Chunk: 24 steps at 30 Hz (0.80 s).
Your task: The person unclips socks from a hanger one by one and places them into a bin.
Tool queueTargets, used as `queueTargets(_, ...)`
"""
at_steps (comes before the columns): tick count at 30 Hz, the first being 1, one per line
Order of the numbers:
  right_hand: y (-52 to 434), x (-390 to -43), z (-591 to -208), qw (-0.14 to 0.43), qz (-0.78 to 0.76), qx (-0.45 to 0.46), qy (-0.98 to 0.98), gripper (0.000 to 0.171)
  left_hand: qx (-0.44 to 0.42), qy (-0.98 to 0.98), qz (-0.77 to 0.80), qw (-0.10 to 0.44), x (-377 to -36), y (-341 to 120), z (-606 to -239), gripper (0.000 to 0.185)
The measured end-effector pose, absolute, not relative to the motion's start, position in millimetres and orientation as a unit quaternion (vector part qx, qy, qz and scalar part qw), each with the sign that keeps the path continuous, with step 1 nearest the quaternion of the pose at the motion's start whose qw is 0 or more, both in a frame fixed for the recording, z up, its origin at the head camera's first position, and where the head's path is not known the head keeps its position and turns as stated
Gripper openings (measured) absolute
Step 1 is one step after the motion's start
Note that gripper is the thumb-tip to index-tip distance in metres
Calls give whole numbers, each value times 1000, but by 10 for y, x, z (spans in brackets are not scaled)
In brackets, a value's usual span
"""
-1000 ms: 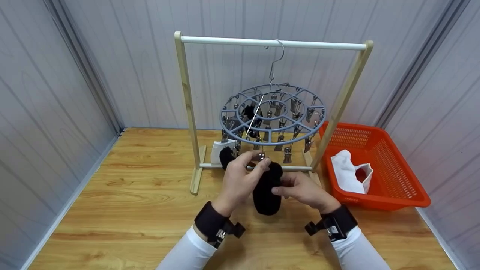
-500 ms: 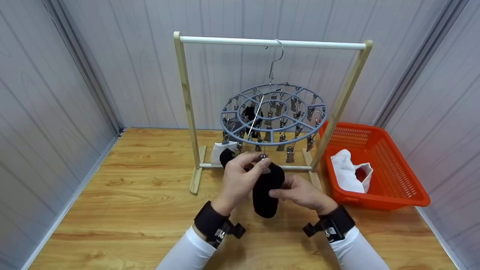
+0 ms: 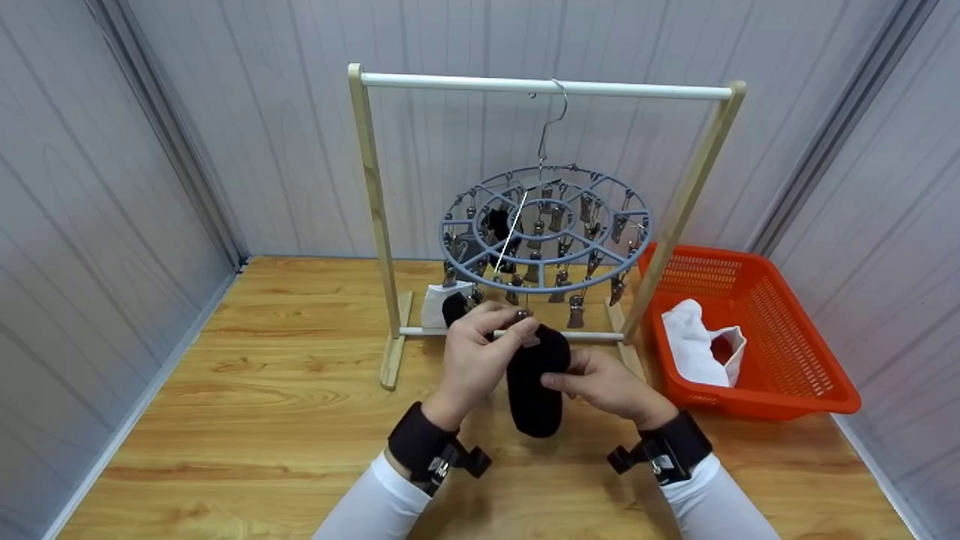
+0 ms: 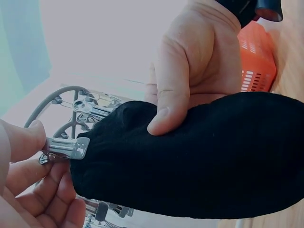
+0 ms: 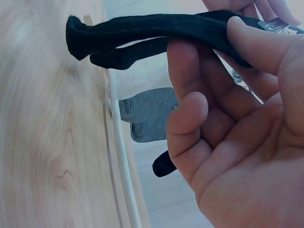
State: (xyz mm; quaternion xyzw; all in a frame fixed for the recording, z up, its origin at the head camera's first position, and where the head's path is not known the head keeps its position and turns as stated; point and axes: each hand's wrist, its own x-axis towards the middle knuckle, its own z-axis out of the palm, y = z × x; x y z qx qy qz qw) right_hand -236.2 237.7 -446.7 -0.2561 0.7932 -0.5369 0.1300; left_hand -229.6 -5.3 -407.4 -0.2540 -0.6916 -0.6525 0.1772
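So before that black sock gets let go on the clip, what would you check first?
1. Left hand pinches the clip: ok.
2. Right hand holds the sock, thumb on top: ok.
3. Sock edge inside the clip's jaws: cannot tell; the clip touches the edge, but the bite is hidden.
4. Hanger hooked on the rail: ok.
5. Room beside it: a second black sock hangs close on the left, touching or apart cannot tell.
6. More laundry waits in the basket: ok, a white cloth lies there.
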Motion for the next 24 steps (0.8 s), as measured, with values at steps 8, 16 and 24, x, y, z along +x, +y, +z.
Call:
queueTargets(8, 2390, -2364, -4473, 136, -538, -265, 789, 21, -262, -693, -643, 194, -2301, -55, -4072, 9)
queueTargets(16, 2454, -2363, -4430, 129, -516, -252, 808, 20, -263, -693, -638, 207, -2310, -63, -4074, 9)
queueTargets(24, 2556, -2394, -4382, 128, -498, -241, 823, 20, -260, -695, -637, 209, -2294, -68, -4061, 11)
